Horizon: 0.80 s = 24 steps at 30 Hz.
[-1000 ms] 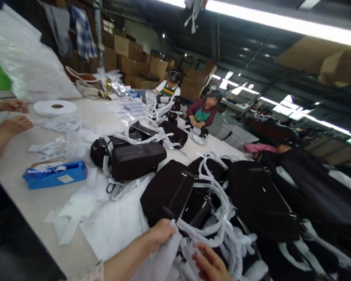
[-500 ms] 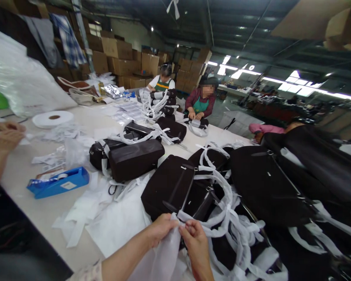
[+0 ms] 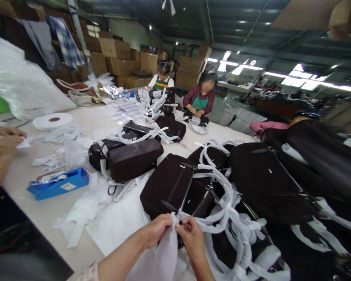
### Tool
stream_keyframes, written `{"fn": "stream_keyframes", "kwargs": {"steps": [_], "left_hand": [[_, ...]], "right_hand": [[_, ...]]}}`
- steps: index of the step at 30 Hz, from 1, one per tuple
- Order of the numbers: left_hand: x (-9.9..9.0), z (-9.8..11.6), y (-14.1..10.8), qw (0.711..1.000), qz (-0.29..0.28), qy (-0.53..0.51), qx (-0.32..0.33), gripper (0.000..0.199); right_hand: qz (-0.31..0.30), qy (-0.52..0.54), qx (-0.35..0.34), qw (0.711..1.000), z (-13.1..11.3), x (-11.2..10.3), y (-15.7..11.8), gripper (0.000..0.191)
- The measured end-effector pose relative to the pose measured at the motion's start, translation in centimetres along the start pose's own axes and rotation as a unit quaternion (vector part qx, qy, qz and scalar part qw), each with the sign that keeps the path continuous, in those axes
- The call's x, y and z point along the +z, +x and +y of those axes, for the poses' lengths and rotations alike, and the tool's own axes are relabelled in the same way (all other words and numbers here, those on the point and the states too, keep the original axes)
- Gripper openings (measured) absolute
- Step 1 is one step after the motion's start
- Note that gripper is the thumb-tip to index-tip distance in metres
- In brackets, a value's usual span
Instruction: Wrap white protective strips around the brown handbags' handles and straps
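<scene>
My left hand (image 3: pixel 157 231) is closed with thumb and fingers on a thin white wrapping sheet (image 3: pixel 167 249), whose lower part hangs toward me. Just to its right, my right hand (image 3: pixel 191 237) pinches at the sheet's upper edge, its fingertips close to the left ones; exactly what lies between them is partly hidden. Directly beyond both hands lies a dark handbag (image 3: pixel 168 183) with a metal-edged top. A handle wrapped in white (image 3: pixel 222 187) curves away to the right of my fingers.
More dark bags (image 3: pixel 266 179) are heaped to the right. A blue tape dispenser (image 3: pixel 60 184), white strips (image 3: pixel 78 218) and a white roll (image 3: pixel 52 121) occupy the left. Another person's hands (image 3: pixel 8 142) work at the left edge; two people (image 3: pixel 200 101) work across the table.
My hands stay nearly in place on the white sheet, with small finger shifts. The co-worker's hands at the left edge moved slightly downward with a white piece.
</scene>
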<state>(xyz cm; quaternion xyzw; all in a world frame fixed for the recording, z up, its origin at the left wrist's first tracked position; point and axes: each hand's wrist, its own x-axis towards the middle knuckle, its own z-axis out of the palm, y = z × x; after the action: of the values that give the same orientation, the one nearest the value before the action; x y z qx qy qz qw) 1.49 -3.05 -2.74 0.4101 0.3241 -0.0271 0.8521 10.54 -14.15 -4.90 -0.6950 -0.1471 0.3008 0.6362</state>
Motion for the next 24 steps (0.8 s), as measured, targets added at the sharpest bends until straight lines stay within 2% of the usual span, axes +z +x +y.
{"fn": "stream_keyframes", "kwargs": {"steps": [4,9,11,13,16,18,21,24], "left_hand": [[-0.3,0.3,0.1,1.000,-0.015,0.007,-0.017,0.028],[-0.2,0.3,0.2,0.999,0.028,0.032,-0.025,0.023],[0.1,0.2,0.2,0.998,0.044,0.042,-0.023,0.022],[0.4,0.0,0.1,0.996,0.062,0.054,-0.015,0.021],[0.8,-0.2,-0.2,0.994,0.085,0.071,0.001,0.019],[1.1,-0.3,-0.3,0.992,0.095,0.077,0.007,0.014],[1.4,-0.2,-0.5,0.991,0.109,0.078,0.007,0.007],[1.5,0.1,-0.8,0.992,0.110,0.062,-0.003,0.005]], "right_hand": [[-0.009,-0.012,0.009,1.000,-0.4,0.3,0.5,0.029],[-0.012,-0.035,0.011,0.999,-1.6,0.1,0.3,0.032],[-0.066,-0.035,0.031,0.997,-2.5,-0.9,-0.5,0.034],[-0.156,0.001,0.079,0.985,-3.7,-2.1,-1.4,0.037],[-0.258,0.125,0.155,0.945,-5.8,-3.2,-2.3,0.039],[-0.299,0.176,0.184,0.920,-7.0,-2.9,-2.1,0.036],[-0.354,0.182,0.230,0.888,-7.9,-1.6,-0.7,0.034],[-0.365,0.209,0.265,0.868,-8.0,-0.7,1.0,0.034]]}}
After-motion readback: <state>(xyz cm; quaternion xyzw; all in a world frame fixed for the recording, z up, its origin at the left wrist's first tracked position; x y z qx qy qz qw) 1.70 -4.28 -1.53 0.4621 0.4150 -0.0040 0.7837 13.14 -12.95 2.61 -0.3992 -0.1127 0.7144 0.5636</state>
